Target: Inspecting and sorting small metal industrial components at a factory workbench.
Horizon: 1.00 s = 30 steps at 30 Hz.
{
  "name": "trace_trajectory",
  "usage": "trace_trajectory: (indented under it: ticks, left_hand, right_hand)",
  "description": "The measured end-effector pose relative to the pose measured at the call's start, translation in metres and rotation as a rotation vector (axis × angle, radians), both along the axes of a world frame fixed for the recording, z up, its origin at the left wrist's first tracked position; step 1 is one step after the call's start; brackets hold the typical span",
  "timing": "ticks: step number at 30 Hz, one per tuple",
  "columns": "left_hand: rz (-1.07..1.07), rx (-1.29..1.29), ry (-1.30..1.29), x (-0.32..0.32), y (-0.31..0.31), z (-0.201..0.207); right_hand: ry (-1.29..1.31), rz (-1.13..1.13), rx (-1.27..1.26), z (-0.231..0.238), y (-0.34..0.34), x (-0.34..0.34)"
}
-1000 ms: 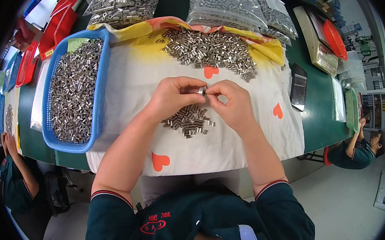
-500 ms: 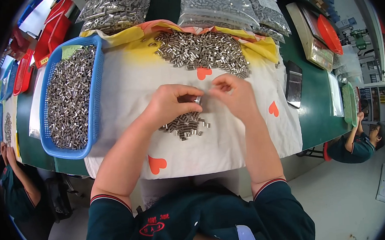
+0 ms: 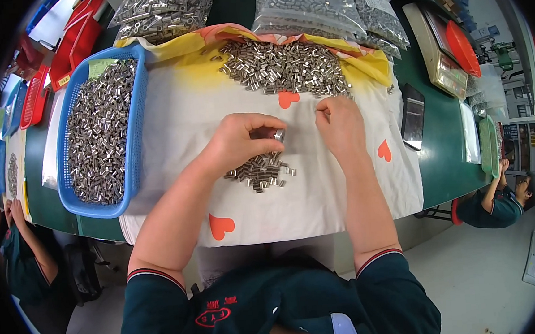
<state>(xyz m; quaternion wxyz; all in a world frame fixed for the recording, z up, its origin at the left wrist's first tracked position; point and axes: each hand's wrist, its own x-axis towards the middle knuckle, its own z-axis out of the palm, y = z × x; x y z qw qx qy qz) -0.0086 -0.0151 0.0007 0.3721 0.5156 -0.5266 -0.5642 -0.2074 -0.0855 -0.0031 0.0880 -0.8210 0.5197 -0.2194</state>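
Note:
My left hand (image 3: 245, 136) pinches a shiny metal sleeve (image 3: 279, 134) between thumb and fingers; whether there is more than one cannot be told. Beneath it lies a small heap of short metal sleeves (image 3: 260, 175) on the white cloth (image 3: 171, 124). To the right, my right hand (image 3: 343, 127) has its fingers curled together at the near right edge of the larger sleeve pile (image 3: 285, 66). What its fingertips hold, if anything, is hidden.
A blue basket (image 3: 132, 170) full of similar sleeves stands at the left. Clear bags of metal parts (image 3: 306, 6) line the back. A dark phone (image 3: 413, 116) lies on the green table (image 3: 445, 176) at the right. Other people sit at both sides.
My right hand has moved away from the left hand, rightward and slightly farther out, to the edge of the large pile. My left hand stays over the small heap, still gripping the sleeve.

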Motion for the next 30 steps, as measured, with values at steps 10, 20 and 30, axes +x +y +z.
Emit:
trace_trajectory:
  ticks: [10, 20, 30]
  left_hand:
    - [0.063, 0.054, 0.154, 0.002, -0.003, -0.009]
    - [0.079, 0.058, 0.357, 0.004, -0.004, -0.012]
    - [0.103, 0.01, 0.189, 0.001, -0.004, -0.009]
  right_hand:
    - [-0.786, -0.062, 0.633, 0.02, 0.003, -0.005]
    - [-0.596, 0.247, 0.541, 0.023, 0.034, 0.027]
    - [-0.503, 0.247, 0.385, 0.021, 0.036, 0.027]
